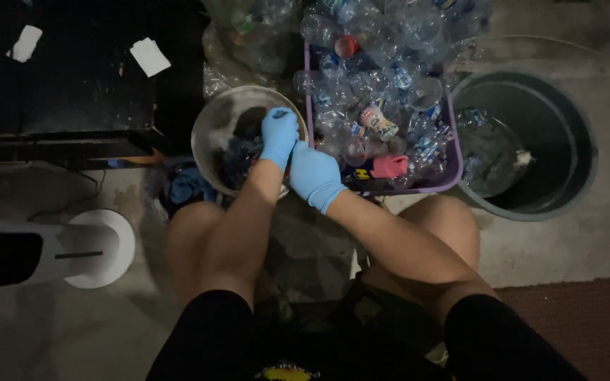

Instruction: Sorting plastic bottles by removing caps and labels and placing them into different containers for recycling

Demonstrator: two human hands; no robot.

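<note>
Head cam, looking down at seated person, bare knees either side, both hands in blue gloves.

L hand [279, 135]: over the round pale bowl [210, 127] on the floor in front of the L knee. Fingers curled downward, closed round smth small at the bowl's near-right rim; what it is can't be made out, too dark and hidden by the glove. Bowl contents: dark, w/ a few bluish bits [238, 152], prob. small plastic pieces, not clear.

R hand [314, 175]: just beside L hand, touching it at the wrist area, sitting betw. the bowl and the purple tub [453, 152]. Fingers bent inward toward the L hand; grip not visible from this angle, so can't tell whether it holds anything.

Purple tub: directly R of the bowl, piled high w/ clear plastic bottles [383, 63], crushed and whole. Among them a red cap [346, 46], a bottle w/ a white-and-red label [379, 121], and a pink item [390, 166] at the near edge close to the R hand.

Further R: large dark round bin [573, 134], a few clear bottles [485, 152] in the bottom.

L side: black low table [72, 85] w/ two white paper scraps [150, 56]; white fan base [100, 247] on the concrete floor. Blue cloth-like thing [186, 187] under the bowl's near edge.
</note>
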